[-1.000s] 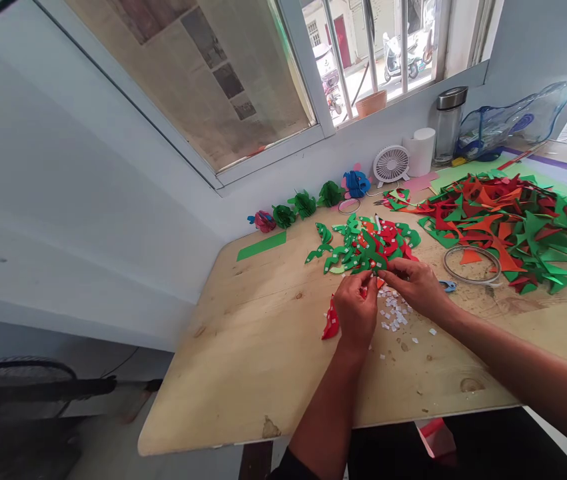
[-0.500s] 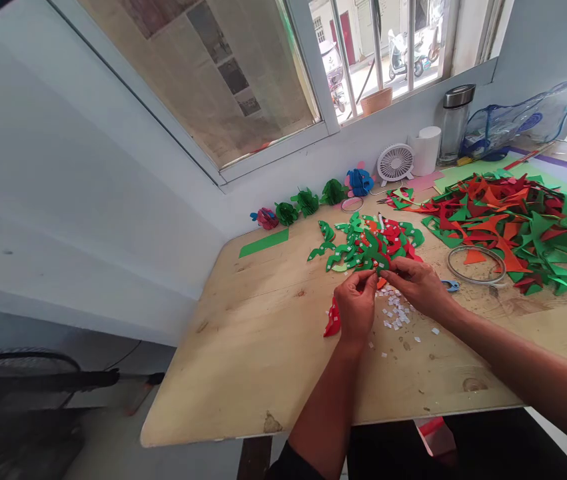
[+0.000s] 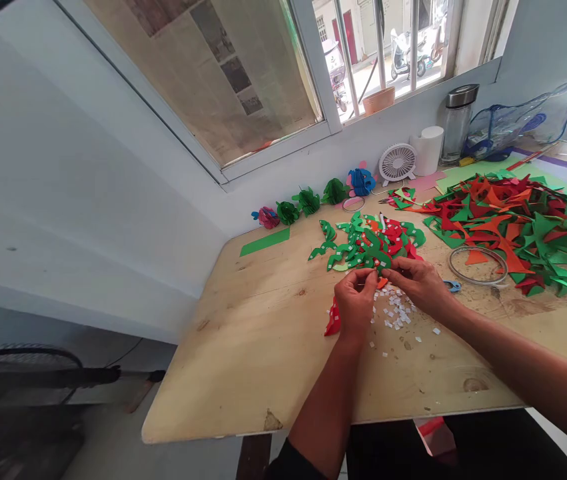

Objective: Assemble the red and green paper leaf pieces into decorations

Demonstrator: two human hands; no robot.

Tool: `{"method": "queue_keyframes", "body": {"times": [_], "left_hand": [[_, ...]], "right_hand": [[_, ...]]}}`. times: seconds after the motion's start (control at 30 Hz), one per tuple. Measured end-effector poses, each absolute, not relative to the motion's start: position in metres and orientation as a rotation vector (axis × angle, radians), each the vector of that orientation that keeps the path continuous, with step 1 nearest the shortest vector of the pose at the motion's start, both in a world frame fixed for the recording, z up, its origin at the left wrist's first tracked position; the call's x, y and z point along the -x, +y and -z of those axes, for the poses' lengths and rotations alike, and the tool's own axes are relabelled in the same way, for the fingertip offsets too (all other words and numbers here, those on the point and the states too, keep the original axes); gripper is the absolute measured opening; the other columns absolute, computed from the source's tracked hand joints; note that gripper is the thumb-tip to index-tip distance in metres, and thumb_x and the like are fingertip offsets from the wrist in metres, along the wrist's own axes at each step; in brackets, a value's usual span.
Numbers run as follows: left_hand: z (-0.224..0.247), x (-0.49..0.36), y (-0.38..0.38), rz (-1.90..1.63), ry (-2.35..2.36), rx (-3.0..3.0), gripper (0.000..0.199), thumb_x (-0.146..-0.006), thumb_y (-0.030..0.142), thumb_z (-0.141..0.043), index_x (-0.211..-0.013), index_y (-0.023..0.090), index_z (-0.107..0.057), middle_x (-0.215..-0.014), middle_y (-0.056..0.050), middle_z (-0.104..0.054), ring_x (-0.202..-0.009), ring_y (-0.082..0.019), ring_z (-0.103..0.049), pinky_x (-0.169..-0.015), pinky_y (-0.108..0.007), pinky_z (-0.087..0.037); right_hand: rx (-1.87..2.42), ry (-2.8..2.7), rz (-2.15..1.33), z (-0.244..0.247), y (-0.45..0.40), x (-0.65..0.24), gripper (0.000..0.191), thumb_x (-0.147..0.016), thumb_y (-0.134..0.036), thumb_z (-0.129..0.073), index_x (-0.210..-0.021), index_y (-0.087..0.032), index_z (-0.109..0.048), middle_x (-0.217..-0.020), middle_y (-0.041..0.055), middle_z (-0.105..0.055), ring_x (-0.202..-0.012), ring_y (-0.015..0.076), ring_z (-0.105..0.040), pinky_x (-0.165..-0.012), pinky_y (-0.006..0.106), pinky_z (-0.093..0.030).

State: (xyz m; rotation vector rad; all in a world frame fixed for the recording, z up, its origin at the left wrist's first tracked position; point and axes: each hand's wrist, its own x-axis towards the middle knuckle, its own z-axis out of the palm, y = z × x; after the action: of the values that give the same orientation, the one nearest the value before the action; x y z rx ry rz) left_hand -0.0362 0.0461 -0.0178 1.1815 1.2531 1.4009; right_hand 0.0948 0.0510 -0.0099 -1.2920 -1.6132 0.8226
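My left hand [image 3: 356, 300] and my right hand [image 3: 420, 283] are close together at the near edge of a heap of green and red paper cut-outs [image 3: 358, 247] dotted with small white squares. Both have their fingertips pinched around a small green piece [image 3: 381, 271]. Small loose white squares [image 3: 397, 312] lie scattered on the wooden table [image 3: 243, 347] below and between the hands. A red cut-out [image 3: 332, 320] lies just left of my left hand, partly covered by it.
Red and green scraps [image 3: 513, 227] are piled at the right, with a tape roll [image 3: 478, 265] before them. Paper ornaments [image 3: 308, 201], a small fan [image 3: 398, 164], a glass bottle [image 3: 458, 127] and a clear bag [image 3: 523, 127] stand along the wall. A green strip [image 3: 264, 242] lies back left.
The view has shifted very slightly. My fingertips have moved a little around the green piece, and both hands remain in nearly the same place.
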Motion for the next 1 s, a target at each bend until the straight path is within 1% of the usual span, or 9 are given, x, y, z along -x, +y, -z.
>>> {"method": "queue_keyframes", "body": {"times": [0.2, 0.3, 0.5, 0.73, 0.87, 1.0], "left_hand": [[0.016, 0.0378, 0.0482, -1.342, 1.188, -1.028, 0.021, -0.062, 0.033, -0.071, -0.068, 0.014, -0.065, -0.06, -0.001, -0.063, -0.055, -0.011, -0.056, -0.056, -0.023, -0.045], [0.013, 0.038, 0.0486, -1.307, 1.189, -0.986, 0.021, -0.061, 0.034, -0.071, -0.065, 0.014, -0.065, -0.058, -0.001, -0.062, -0.051, -0.01, -0.054, -0.054, -0.023, -0.044], [0.0127, 0.0369, 0.0484, -1.33, 1.192, -0.968, 0.017, -0.064, 0.03, -0.068, -0.065, 0.014, -0.064, -0.057, -0.001, -0.061, -0.051, -0.01, -0.054, -0.054, -0.023, -0.044], [0.0162, 0.0375, 0.0468, -1.364, 1.213, -1.104, 0.017, -0.067, 0.03, -0.067, -0.073, 0.014, -0.065, -0.065, -0.002, -0.064, -0.059, -0.012, -0.058, -0.058, -0.023, -0.045], [0.0155, 0.0377, 0.0453, -1.39, 1.257, -1.237, 0.016, -0.067, 0.029, -0.068, -0.074, 0.015, -0.064, -0.067, -0.002, -0.064, -0.061, -0.012, -0.057, -0.059, -0.022, -0.045], [0.0157, 0.0377, 0.0448, -1.367, 1.287, -1.308, 0.015, -0.071, 0.028, -0.064, -0.076, 0.014, -0.064, -0.069, -0.002, -0.064, -0.063, -0.012, -0.058, -0.06, -0.022, -0.046]], "right_hand": [[1.293, -1.638, -0.788, 0.0096, 0.0502, -0.0946, 0.039, -0.079, -0.046, -0.052, -0.053, -0.02, -0.038, -0.049, -0.005, -0.03, -0.047, 0.0092, -0.027, -0.044, 0.024, -0.022], [1.282, -1.617, -0.838, 0.0072, 0.0502, -0.0943, 0.041, -0.078, -0.049, -0.052, -0.053, -0.02, -0.038, -0.049, -0.005, -0.029, -0.047, 0.0091, -0.027, -0.043, 0.024, -0.021], [1.282, -1.601, -0.899, 0.0075, 0.0512, -0.0946, 0.04, -0.077, -0.049, -0.052, -0.053, -0.02, -0.038, -0.05, -0.0047, -0.029, -0.048, 0.0094, -0.028, -0.044, 0.024, -0.021], [1.272, -1.574, -0.93, 0.0103, 0.052, -0.0953, 0.037, -0.078, -0.048, -0.051, -0.057, -0.019, -0.042, -0.053, -0.0041, -0.032, -0.05, 0.0097, -0.029, -0.045, 0.024, -0.022], [1.296, -1.561, -0.911, 0.0106, 0.0521, -0.0954, 0.037, -0.077, -0.047, -0.052, -0.055, -0.019, -0.04, -0.052, -0.0045, -0.03, -0.05, 0.0096, -0.029, -0.045, 0.024, -0.022], [1.3, -1.569, -0.904, 0.0111, 0.0523, -0.0953, 0.036, -0.077, -0.046, -0.052, -0.055, -0.019, -0.042, -0.053, -0.0042, -0.032, -0.05, 0.0094, -0.03, -0.046, 0.023, -0.023]]}}
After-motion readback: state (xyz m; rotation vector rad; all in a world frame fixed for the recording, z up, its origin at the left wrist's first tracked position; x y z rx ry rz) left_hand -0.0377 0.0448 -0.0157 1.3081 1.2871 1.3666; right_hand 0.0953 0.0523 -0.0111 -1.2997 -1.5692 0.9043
